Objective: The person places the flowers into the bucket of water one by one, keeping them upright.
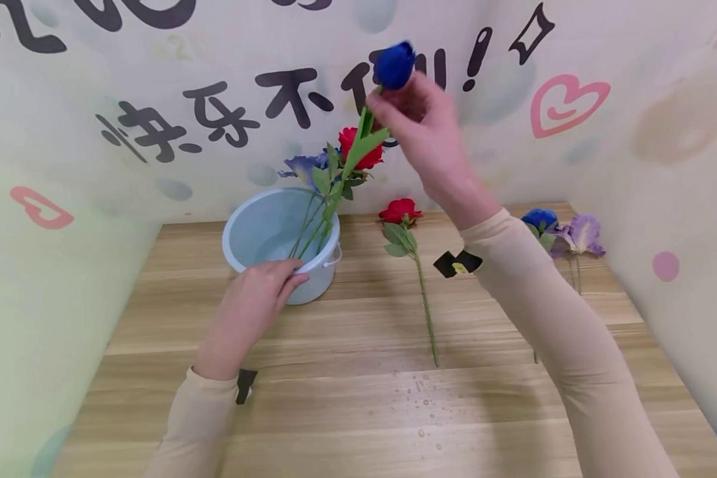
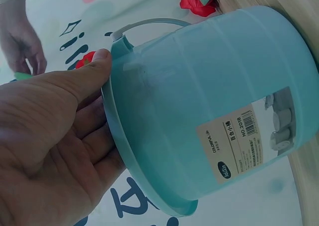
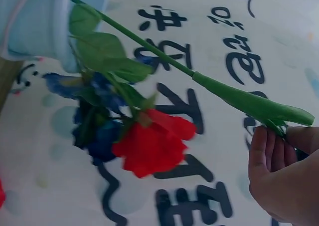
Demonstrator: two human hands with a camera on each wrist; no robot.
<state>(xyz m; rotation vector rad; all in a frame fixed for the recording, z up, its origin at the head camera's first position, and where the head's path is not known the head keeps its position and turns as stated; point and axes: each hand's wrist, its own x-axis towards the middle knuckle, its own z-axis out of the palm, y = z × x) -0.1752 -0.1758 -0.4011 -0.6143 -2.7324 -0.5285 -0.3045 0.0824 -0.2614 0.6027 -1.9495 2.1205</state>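
Note:
At the near rim of the light blue bucket (image 1: 313, 282), my left hand (image 1: 253, 299) grips the edge, its thumb on the outer side. The left wrist view shows a paper label (image 2: 237, 146) on the bucket's wall. Higher up, my right hand (image 1: 427, 126) pinches a blue tulip (image 1: 394, 65) just below its bloom. The tulip's green stem (image 3: 144, 46) slants down into the bucket. Behind it, a red rose (image 3: 154, 143) and a blue-purple iris (image 1: 305, 167) lean out over the far rim, beside a dark blue bloom (image 3: 102, 138).
A single red rose (image 1: 400, 211) lies on the wooden table (image 1: 334, 411) right of the bucket. Farther right, partly behind my right arm, are a blue rose (image 1: 539, 219) and a pale purple iris (image 1: 582, 234). Water drops dot the table front. A printed cloth (image 1: 215, 179) hangs behind.

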